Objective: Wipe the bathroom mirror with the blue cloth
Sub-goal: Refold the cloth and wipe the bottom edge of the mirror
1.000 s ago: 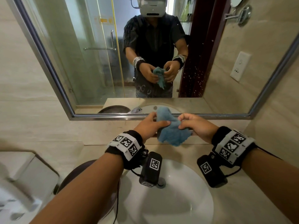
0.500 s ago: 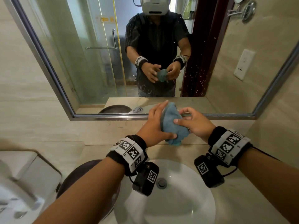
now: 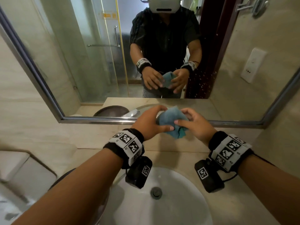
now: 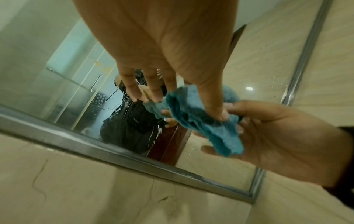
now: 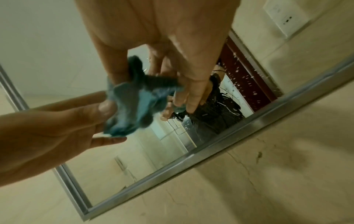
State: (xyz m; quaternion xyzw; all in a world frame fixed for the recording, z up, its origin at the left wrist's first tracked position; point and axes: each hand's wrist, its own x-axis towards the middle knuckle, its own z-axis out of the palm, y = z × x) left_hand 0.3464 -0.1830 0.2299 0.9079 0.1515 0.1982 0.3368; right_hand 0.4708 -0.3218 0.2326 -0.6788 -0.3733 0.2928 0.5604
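Observation:
The blue cloth (image 3: 168, 122) is bunched up between both hands, in the air just in front of the mirror's (image 3: 81, 62) lower steel frame. My left hand (image 3: 162, 118) holds it with the thumb pressed on the near side and the fingers behind. From the right, my right hand (image 3: 180, 116) pinches the same bundle. In the left wrist view the left hand (image 4: 182, 106) presses its thumb into the cloth (image 4: 203, 121) while the right hand (image 4: 277, 136) cups it. The right wrist view shows the cloth (image 5: 134, 103) hanging below the right hand (image 5: 153, 84). Water droplets dot the mirror (image 5: 153, 151).
A white sink basin (image 3: 170, 211) with a drain (image 3: 156, 193) lies below my wrists, set in a beige counter (image 3: 235, 208). A dark round lid (image 3: 63, 179) and a white fixture (image 3: 19, 168) stand at the lower left. Beige tiled wall (image 3: 24, 127) surrounds the mirror.
The cloth hung loosely between the hands a second ago; it is now gathered into a tighter bundle. Both hands have shifted their hold on it and stayed near the mirror's lower edge.

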